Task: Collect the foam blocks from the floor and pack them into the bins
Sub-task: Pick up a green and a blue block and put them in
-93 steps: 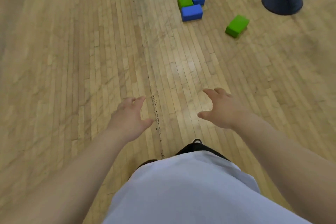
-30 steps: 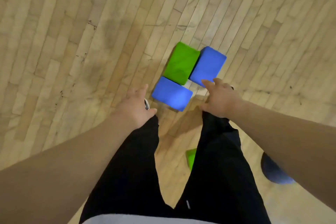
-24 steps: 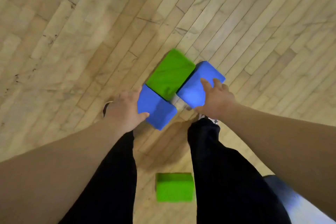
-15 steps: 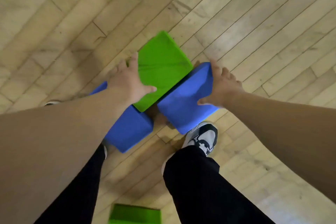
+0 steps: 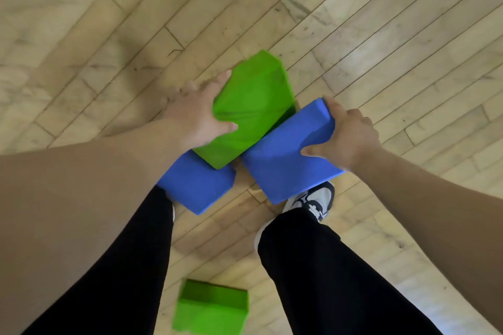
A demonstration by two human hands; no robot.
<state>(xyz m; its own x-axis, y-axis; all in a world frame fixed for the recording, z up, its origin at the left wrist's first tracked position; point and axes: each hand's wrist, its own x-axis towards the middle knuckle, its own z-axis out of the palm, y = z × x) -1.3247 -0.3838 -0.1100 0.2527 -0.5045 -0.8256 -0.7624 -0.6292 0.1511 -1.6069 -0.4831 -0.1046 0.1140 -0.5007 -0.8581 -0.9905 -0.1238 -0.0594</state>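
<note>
Right hand (image 5: 351, 136) curled round blue block (image 5: 283, 164)

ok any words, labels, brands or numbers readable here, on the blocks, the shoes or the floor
No text can be read anywhere in this view.
upper green block, gripped by the left hand: plain, no print.
right blue block, gripped by the right hand: plain.
left blue block: plain.
lower green block: blurred, no print seen.
shoe: black and white markings, no legible brand.
wooden floor: scuffs only.
</note>
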